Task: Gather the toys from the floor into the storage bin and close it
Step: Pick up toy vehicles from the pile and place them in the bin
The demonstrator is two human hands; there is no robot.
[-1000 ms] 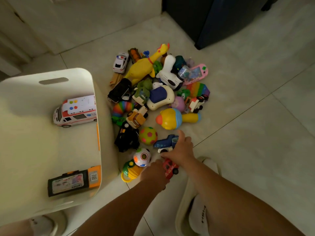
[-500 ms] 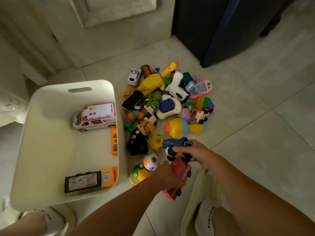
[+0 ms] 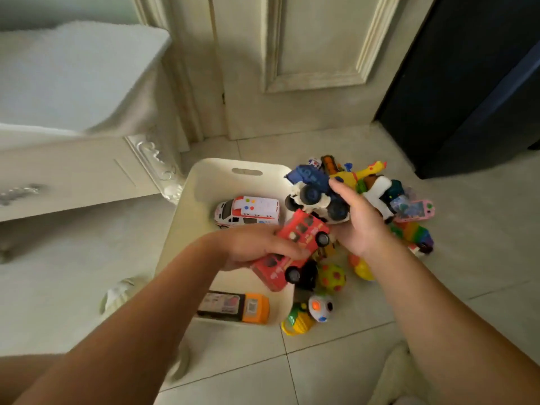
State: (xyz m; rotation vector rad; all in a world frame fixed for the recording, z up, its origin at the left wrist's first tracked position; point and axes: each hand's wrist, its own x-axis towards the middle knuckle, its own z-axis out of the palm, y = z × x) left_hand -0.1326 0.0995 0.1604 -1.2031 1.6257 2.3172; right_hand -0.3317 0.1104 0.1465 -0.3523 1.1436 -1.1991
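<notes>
My left hand [image 3: 257,247] grips a red toy bus [image 3: 292,249] over the right rim of the cream storage bin [image 3: 210,182]. My right hand [image 3: 359,220] holds a blue and white monster truck [image 3: 315,191] just right of that rim, above the toy pile. Inside the bin lie a white ambulance [image 3: 248,211] and an orange and black toy [image 3: 233,306]. On the floor to the right are a yellow rubber chicken [image 3: 365,172], a green spotted ball [image 3: 331,277], a white ball [image 3: 320,306], a pink game toy [image 3: 415,211] and a rainbow toy [image 3: 415,232].
A white carved cabinet [image 3: 87,171] stands left of the bin, a cream door [image 3: 306,54] behind it, and a dark cabinet [image 3: 467,83] at the back right. Tiled floor [image 3: 482,258] lies to the right. A slipper [image 3: 117,296] sits left of the bin.
Both hands have lifted their toys off the floor and carried them left and up toward the bin. The view has tilted up, showing the door and cabinet.
</notes>
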